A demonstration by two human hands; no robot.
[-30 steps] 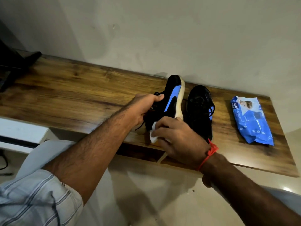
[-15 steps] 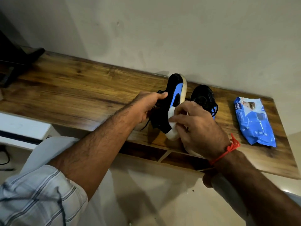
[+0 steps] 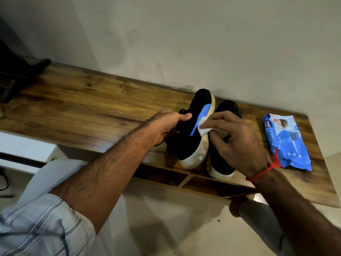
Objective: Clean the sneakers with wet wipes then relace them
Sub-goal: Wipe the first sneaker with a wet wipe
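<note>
At the near left edge a striped, rolled-up sleeve (image 3: 36, 230) is seen, and a bare forearm runs from it up and to the right. From the near right a second forearm comes in, with a red thread (image 3: 265, 169) tied round its wrist. Beyond the arms lies a pale floor (image 3: 166, 218), and above it the front edge of a long wooden surface (image 3: 83, 111) with open compartments underneath. On that surface, near its right end, two black sneakers are set side by side. The left sneaker (image 3: 190, 143) is tipped onto its side so that its blue stripe and off-white sole rim face right; it is held by the left hand (image 3: 166, 126), whose grip is curled round the shoe's upper with the thumb laid across the top. The right hand (image 3: 238, 143) has its grip pinched on a folded white wet wipe (image 3: 203, 129), which is pressed against the sole rim of the tipped sneaker about halfway along. The right sneaker (image 3: 219, 163) stands just beside it, largely hidden behind the right hand, with its white heel showing near the surface's front edge. Further right, well apart from the shoes, a blue pack of wipes (image 3: 287, 143) lies flat. At the far left a dark object is partly seen. A plain wall (image 3: 184, 43) rises behind the surface.
</note>
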